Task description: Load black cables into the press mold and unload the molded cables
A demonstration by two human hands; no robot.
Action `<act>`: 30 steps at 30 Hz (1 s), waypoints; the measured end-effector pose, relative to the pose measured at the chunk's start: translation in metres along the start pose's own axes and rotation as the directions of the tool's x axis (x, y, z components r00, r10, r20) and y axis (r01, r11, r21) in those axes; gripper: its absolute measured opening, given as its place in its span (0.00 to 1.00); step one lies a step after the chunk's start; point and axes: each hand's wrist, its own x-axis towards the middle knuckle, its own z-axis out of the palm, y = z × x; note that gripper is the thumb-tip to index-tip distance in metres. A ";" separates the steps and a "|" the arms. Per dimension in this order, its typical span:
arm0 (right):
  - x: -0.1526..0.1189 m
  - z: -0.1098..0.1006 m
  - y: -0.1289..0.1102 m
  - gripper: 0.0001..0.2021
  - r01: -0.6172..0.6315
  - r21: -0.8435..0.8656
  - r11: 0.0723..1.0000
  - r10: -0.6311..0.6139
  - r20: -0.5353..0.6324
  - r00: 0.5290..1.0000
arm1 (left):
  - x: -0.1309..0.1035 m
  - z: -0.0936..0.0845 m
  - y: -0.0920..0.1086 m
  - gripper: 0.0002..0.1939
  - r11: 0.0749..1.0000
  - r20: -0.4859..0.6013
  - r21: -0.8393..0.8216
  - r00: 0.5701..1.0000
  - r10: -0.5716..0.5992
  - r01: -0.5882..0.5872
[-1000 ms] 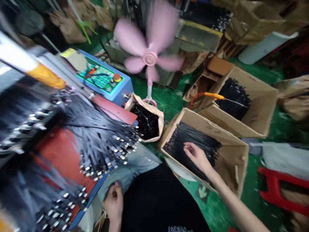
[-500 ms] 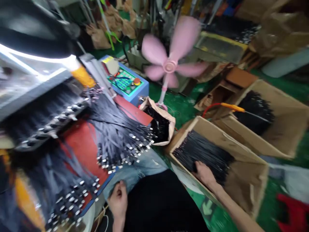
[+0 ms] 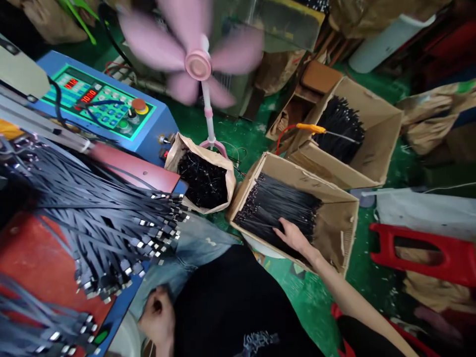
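My right hand [image 3: 293, 236] reaches into a cardboard box [image 3: 336, 198] and lies on a layer of black cables [image 3: 277, 198]. Its fingers are stretched out and a little apart, touching the cables, with none lifted. My left hand [image 3: 158, 315] rests by my lap, below the table edge. Its fingers are curled into a loose fist, and nothing shows in them. On the red and blue worktable [image 3: 52, 243], left of me, lie bunches of flat black cables [image 3: 107, 208] with metal plug ends hanging over its edge.
A paper bag [image 3: 228, 186] of black scraps stands beside the box. Behind are a second box [image 3: 383, 119] of black cables with an orange-handled tool [image 3: 312, 129], a spinning pink fan [image 3: 198, 64] and a blue control unit [image 3: 148, 124]. A red plastic stool [image 3: 453, 258] is at right.
The view has swung right and down, so the table slides left and the control unit looks larger. My right hand stays on the boxed cables; my left hand stays curled by my lap.
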 end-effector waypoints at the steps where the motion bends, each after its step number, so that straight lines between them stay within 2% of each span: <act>1: -0.001 -0.003 0.000 0.13 -0.006 0.013 1.000 0.006 0.011 1.000 | 0.000 0.000 0.001 0.24 1.000 0.002 0.007 1.000 0.003 -0.003; 4: -0.002 -0.009 -0.005 0.17 -0.016 0.051 0.999 0.014 0.050 0.999 | 0.001 0.000 0.004 0.23 1.000 0.002 0.008 1.000 0.024 -0.024; 7: -0.002 -0.010 -0.016 0.23 0.031 0.096 0.995 -0.040 0.085 0.996 | -0.002 -0.002 0.005 0.23 0.998 -0.006 -0.024 0.998 0.062 -0.062; 10: -0.004 -0.003 -0.016 0.20 0.099 0.140 0.985 -0.113 0.092 0.989 | -0.009 -0.005 0.005 0.24 0.994 -0.005 -0.044 0.995 0.098 -0.098; 12: -0.001 0.006 -0.005 0.17 0.081 0.182 0.980 -0.092 0.053 0.994 | -0.012 -0.005 0.005 0.24 0.992 -0.006 -0.049 0.993 0.116 -0.116; 15: 0.007 0.016 0.015 0.15 0.163 0.207 0.965 -0.153 -0.061 0.986 | -0.015 -0.006 0.008 0.26 0.991 -0.025 -0.055 0.992 0.124 -0.126; 18: 0.008 0.013 0.024 0.15 0.203 0.250 0.947 -0.175 -0.132 0.976 | -0.017 -0.010 0.013 0.27 0.989 -0.040 -0.071 0.991 0.128 -0.131; 21: 0.000 -0.006 0.015 0.19 0.096 0.286 0.953 -0.052 -0.159 0.986 | -0.019 -0.016 0.020 0.27 0.982 -0.005 -0.108 0.988 0.155 -0.155; 24: -0.016 -0.042 -0.012 0.24 0.030 0.336 0.941 0.065 -0.268 0.961 | -0.021 -0.020 0.035 0.27 0.960 0.096 -0.191 0.969 0.228 -0.207; 27: -0.030 -0.079 -0.039 0.27 0.049 0.446 0.894 0.173 -0.444 0.879 | -0.021 -0.014 0.061 0.23 0.908 0.206 -0.311 0.913 0.353 -0.281; 30: -0.039 -0.106 -0.047 0.25 0.033 0.467 0.884 0.280 -0.585 0.761 | -0.021 -0.001 0.099 0.19 0.817 0.291 -0.451 0.806 0.515 -0.359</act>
